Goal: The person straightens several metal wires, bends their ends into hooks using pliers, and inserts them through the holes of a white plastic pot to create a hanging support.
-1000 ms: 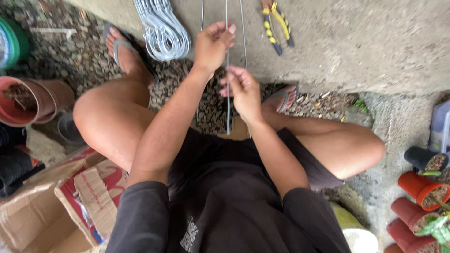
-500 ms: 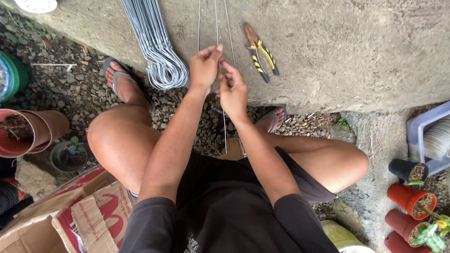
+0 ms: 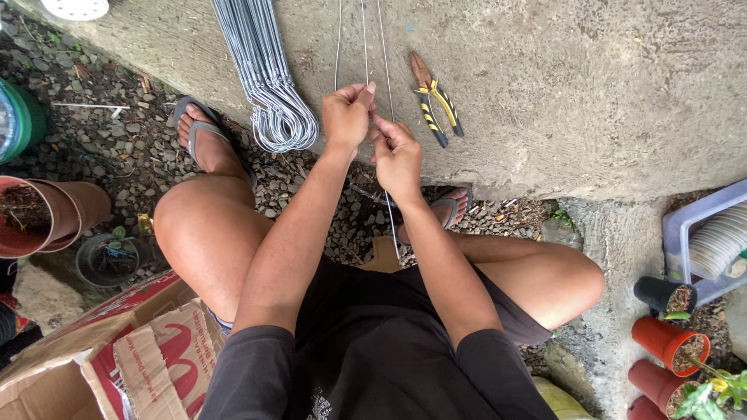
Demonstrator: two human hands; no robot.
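I sit with knees apart over gravel, facing a concrete slab [image 3: 591, 85]. My left hand [image 3: 347, 115] and my right hand [image 3: 395, 153] are both closed on thin steel wires [image 3: 364, 43] that run up across the slab and down between my legs. The hands touch each other just left of yellow-and-black pliers [image 3: 433, 101] lying on the concrete. A bundle of bent grey wire lengths [image 3: 268, 85] lies on the slab to the left of my left hand.
A torn cardboard box [image 3: 101, 350] sits at lower left, with brown pots [image 3: 47, 214] and a small black pot [image 3: 109, 260] on the left. At right stand orange and black seedling pots [image 3: 669, 334] and a grey tray of stacked discs [image 3: 712, 237].
Both hands have slid up the wires toward the slab and come closer together. The camera view has tilted upward, showing more of the concrete.
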